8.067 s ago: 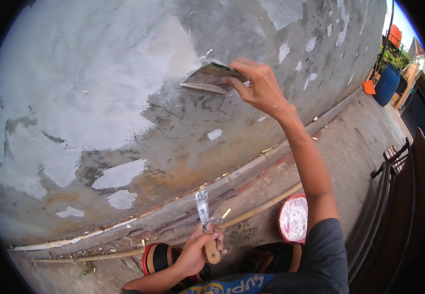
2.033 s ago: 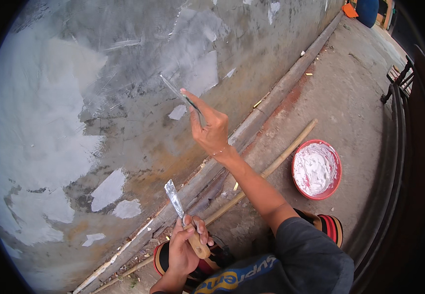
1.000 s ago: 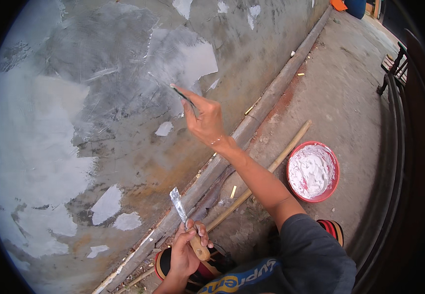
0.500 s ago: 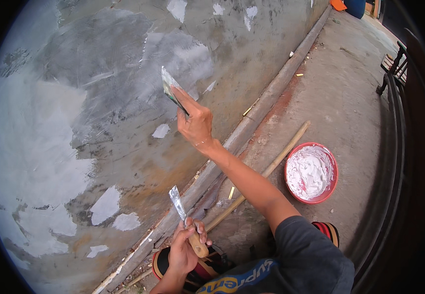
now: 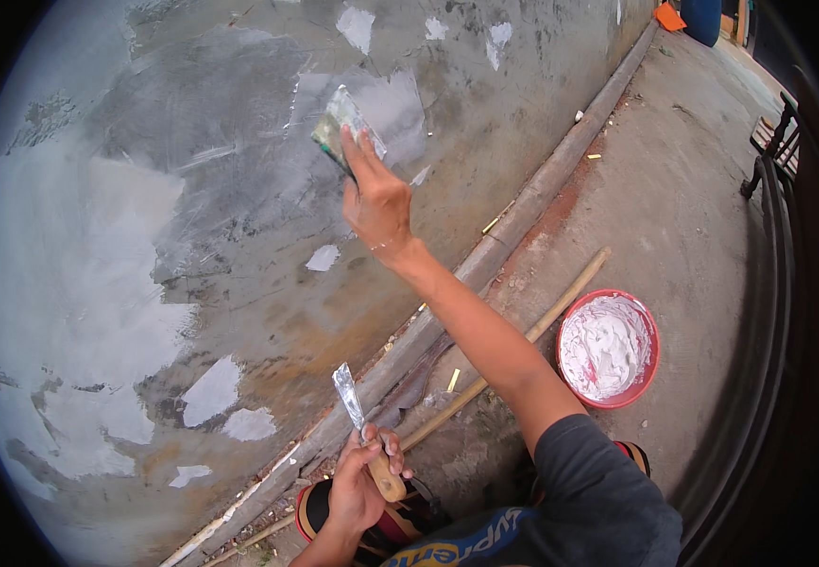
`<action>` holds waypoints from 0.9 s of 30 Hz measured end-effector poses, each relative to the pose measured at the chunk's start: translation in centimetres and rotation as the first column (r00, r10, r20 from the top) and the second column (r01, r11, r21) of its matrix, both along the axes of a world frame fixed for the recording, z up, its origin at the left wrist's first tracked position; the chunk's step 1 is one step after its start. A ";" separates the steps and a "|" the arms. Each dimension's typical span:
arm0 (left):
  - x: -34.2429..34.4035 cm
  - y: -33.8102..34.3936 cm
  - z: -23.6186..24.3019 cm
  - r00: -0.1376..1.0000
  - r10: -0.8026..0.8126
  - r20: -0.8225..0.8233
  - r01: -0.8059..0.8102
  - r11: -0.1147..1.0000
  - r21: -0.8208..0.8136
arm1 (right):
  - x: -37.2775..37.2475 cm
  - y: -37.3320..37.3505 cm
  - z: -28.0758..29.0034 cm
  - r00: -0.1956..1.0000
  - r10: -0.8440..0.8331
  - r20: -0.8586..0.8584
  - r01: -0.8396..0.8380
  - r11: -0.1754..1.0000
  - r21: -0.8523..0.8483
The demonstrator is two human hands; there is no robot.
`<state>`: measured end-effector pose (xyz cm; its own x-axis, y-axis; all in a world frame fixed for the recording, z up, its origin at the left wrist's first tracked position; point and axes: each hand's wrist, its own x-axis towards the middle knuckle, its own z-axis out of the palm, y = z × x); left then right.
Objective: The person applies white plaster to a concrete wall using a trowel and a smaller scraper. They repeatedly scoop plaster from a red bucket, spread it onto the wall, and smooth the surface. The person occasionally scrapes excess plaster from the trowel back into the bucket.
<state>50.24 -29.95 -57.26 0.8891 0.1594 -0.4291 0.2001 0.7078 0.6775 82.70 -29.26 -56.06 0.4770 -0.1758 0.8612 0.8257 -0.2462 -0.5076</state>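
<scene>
My right hand (image 5: 381, 210) grips a flat, putty-smeared spreader (image 5: 345, 115) with its fingers stretched along the blade. That spreader is against or very close to the grey wall (image 5: 268, 307), over a pale smoothed patch (image 5: 400, 99). Low in front of me, my left hand (image 5: 355, 491) is wrapped around a putty knife (image 5: 351, 399). Its wooden handle lies in the palm, and the narrow, white-smeared metal blade points up and away. To the right of my right forearm, a red bowl (image 5: 656, 352) on the ground holds thick white putty (image 5: 606, 345).
A rounded ledge (image 5: 532, 198) follows the wall's base. A wooden pole (image 5: 561, 307) lies on the concrete beside the bowl, partly under my forearm. Dark railings (image 5: 776, 151) stand at the right. A blue barrel (image 5: 702, 19) and an orange object (image 5: 670, 17) are far off.
The spreader has tilted, so more of its flat face shows, and it has moved slightly up and right over the patch. My view has shifted a little; the left hand keeps its hold.
</scene>
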 end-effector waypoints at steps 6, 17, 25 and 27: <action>0.7 -0.5 0.4 1.000 -0.029 0.006 0.029 0.999 -0.038 | 0.4 -4.5 1.1 0.966 0.202 0.161 -0.209 0.977 0.028; 0.3 0.1 0.1 1.000 -0.019 -0.002 0.019 1.000 -0.008 | 2.8 -1.1 5.7 0.990 -0.106 -0.090 0.119 0.982 0.146; 0.4 0.7 -0.3 0.999 -0.047 -0.020 0.047 0.999 -0.026 | -0.1 -4.4 5.4 0.985 0.124 -0.118 -0.094 0.969 0.228; 0.4 0.7 -0.5 0.999 -0.049 -0.012 0.049 0.999 -0.020 | 2.0 -7.0 1.7 0.931 0.040 -0.362 0.063 0.961 0.270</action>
